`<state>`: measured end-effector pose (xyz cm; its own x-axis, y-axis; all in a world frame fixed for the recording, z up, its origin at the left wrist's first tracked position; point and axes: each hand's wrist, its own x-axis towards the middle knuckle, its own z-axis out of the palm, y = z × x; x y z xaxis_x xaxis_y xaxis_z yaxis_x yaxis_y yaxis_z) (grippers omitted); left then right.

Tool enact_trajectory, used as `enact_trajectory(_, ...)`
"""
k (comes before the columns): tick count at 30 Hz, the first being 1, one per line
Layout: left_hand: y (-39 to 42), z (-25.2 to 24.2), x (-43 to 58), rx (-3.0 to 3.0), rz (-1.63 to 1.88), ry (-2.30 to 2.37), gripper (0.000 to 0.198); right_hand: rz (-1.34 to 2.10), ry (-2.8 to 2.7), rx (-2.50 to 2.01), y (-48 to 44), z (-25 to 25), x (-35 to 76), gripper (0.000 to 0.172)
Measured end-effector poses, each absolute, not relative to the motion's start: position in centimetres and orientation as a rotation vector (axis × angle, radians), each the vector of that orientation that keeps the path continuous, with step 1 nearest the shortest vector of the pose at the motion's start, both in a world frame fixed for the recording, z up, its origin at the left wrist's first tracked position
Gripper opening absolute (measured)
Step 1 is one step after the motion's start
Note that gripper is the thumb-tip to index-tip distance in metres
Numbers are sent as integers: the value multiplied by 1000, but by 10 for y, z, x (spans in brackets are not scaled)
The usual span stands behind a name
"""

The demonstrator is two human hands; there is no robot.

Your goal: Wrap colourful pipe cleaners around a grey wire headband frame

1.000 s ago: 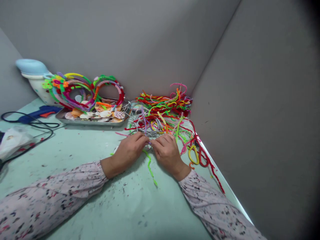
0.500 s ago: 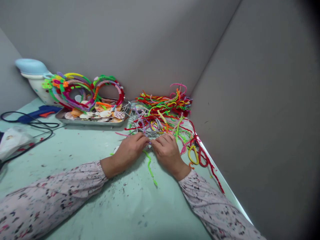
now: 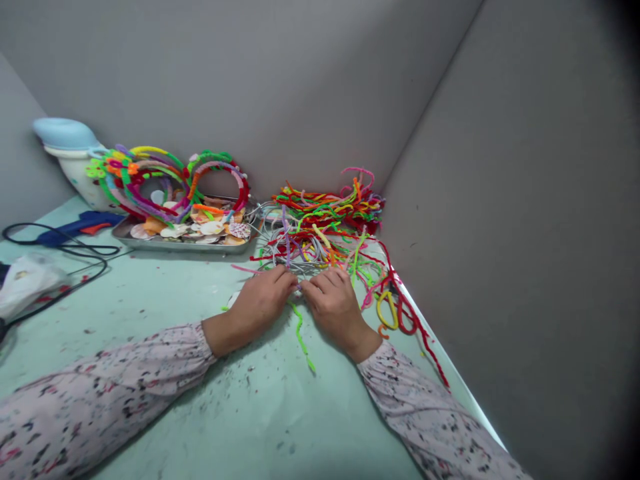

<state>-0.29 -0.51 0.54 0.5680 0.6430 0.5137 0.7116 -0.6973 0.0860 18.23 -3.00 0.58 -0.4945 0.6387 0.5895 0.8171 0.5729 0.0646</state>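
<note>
Well, nearest came the floral sleeves (image 3: 125, 387), stretched over the pale green table (image 3: 240, 427) behind the hands. Ahead of them, a bright green fuzzy strand (image 3: 300, 337) trailed from beside the left hand (image 3: 260, 300) back into the space between the sleeves. That hand and the right hand (image 3: 333, 303) were curled almost closed, their tips nearly meeting, and both pinched a purple fuzzy strand (image 3: 287, 240), a bit of it showing between them and a length extending beyond the left hand. What else the left palm covered, I could not tell. Right of the right hand lay a yellow looped handle (image 3: 387, 325). Just beyond both hands sprawled a tangle of grey wires (image 3: 270, 233); past that, a heap of coloured strands (image 3: 330, 200). Ahead and left of the left hand, a metal tray (image 3: 185, 247) held shells (image 3: 213, 228), with fuzzy headbands (image 3: 189, 190) above them.
</note>
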Motion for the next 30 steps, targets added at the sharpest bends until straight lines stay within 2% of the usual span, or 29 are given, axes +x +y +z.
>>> enact_trajectory(19, -7, 9, -2, -2698, -699, -1149, 19, -463, -2302, -1157, -31, 6, 183, 16)
enact_trajectory(30, -10, 10, -2, -2733, -566, -1296, 21, -463, -2303, -1160, -30, 5, 182, 15)
